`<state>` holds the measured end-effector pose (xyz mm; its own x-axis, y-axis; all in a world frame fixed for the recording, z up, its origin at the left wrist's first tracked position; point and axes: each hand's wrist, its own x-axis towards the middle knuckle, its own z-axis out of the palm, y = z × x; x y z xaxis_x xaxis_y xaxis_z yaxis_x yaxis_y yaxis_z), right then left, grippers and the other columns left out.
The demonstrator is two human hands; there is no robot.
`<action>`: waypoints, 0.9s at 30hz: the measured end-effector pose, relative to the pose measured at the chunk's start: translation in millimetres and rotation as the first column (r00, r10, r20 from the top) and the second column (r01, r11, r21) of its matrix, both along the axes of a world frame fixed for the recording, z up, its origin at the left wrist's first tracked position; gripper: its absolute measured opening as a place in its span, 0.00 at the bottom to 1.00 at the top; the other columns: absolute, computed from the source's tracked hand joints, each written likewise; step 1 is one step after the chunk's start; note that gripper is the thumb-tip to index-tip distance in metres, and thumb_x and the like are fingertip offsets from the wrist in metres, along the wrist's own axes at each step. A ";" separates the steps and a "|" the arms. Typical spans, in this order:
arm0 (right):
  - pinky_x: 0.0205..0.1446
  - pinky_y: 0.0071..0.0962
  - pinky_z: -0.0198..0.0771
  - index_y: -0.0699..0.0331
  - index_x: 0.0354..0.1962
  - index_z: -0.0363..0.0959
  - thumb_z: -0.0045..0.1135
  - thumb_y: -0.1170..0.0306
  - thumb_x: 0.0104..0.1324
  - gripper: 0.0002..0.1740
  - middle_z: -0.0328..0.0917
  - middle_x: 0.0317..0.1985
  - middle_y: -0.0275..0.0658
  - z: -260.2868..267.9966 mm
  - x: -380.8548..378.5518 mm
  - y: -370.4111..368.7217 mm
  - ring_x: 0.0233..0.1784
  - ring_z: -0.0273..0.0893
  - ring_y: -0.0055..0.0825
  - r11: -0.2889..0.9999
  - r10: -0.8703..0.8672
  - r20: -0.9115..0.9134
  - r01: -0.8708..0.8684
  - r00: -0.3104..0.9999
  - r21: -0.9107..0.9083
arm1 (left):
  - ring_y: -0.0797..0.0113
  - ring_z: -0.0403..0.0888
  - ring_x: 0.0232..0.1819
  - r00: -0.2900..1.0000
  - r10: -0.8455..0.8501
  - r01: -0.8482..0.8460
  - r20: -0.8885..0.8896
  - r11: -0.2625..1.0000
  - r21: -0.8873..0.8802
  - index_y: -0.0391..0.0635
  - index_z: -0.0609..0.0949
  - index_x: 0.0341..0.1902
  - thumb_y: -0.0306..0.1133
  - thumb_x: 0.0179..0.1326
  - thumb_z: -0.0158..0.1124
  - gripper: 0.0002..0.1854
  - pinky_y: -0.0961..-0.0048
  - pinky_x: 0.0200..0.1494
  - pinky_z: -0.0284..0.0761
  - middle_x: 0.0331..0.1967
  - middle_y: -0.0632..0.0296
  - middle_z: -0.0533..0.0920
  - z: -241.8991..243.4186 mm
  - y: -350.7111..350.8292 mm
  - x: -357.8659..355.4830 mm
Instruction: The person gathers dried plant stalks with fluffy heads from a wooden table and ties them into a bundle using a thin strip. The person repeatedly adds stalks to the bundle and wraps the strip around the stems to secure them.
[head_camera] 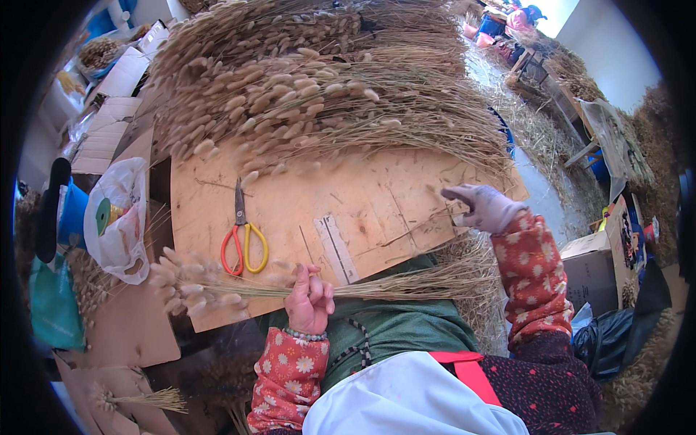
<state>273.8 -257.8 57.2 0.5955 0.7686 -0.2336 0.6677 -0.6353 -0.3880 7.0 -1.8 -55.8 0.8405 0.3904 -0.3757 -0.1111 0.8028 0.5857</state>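
My left hand [310,302], bare and with a beaded bracelet at the wrist, is closed around a bundle of dried bunny-tail grass [397,285]. Its fluffy heads point left over the board's front edge, and the stems run right across my lap. My right hand [481,206], in a pale glove, hovers at the right side of the wooden board [288,201]. Its thumb and fingers are apart, with loose stem bits close by. Scissors [242,231] with one red and one yellow handle lie on the board, blades pointing away. A marked paper strip [333,247] is stuck near the front edge.
A deep heap of bunny-tail grass [326,103] covers the board's far side. At left, a plastic bag [117,217] holds a spool [106,215]. A small tied bunch [141,399] lies lower left. A cardboard box [590,266] stands right; another person [522,22] is far back.
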 end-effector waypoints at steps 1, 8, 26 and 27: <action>0.48 0.33 0.73 0.57 0.54 0.72 0.61 0.70 0.59 0.23 0.78 0.43 0.40 9.2 4.2 -0.5 0.41 0.79 0.38 0.988 -0.031 -0.056 0.039 0.998 0.147 | 0.71 0.69 0.21 1.000 0.005 -0.005 -0.007 1.000 0.002 0.47 0.73 0.42 0.51 0.71 0.48 0.18 0.78 0.12 0.65 0.11 0.72 0.56 -0.1 -0.1 0.1; 0.49 0.33 0.72 0.58 0.47 0.76 0.57 0.65 0.62 0.15 0.81 0.38 0.41 -6.9 58.7 53.3 0.43 0.78 0.37 0.890 -0.334 0.447 0.122 0.830 0.439 | 0.70 0.69 0.20 1.000 -0.009 0.009 -0.015 1.000 0.000 0.48 0.73 0.38 0.51 0.70 0.49 0.18 0.78 0.12 0.65 0.11 0.72 0.56 0.2 0.6 -0.1; 0.56 0.40 0.63 0.49 0.42 0.75 0.56 0.65 0.60 0.10 0.78 0.34 0.36 -61.8 63.8 55.8 0.42 0.76 0.35 0.900 -0.303 0.708 -0.053 0.638 0.433 | 0.70 0.69 0.20 1.000 -0.018 0.019 -0.011 0.999 0.041 0.46 0.75 0.42 0.51 0.70 0.50 0.19 0.77 0.12 0.65 0.12 0.72 0.56 1.5 0.1 -1.1; 0.54 0.39 0.64 0.50 0.43 0.74 0.56 0.66 0.61 0.11 0.78 0.33 0.36 -57.4 54.4 58.1 0.41 0.76 0.35 0.892 -0.293 0.680 -0.065 0.673 0.448 | 0.71 0.69 0.20 1.000 -0.024 0.025 -0.014 0.998 0.050 0.45 0.75 0.44 0.51 0.70 0.50 0.20 0.77 0.12 0.65 0.12 0.72 0.56 2.8 -0.3 -0.5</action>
<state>328.2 -199.7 -0.2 0.5228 0.5918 0.6136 0.7766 -0.6275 -0.0564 6.5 -2.1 -53.0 0.8452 0.3882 -0.3675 -0.0836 0.7750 0.6264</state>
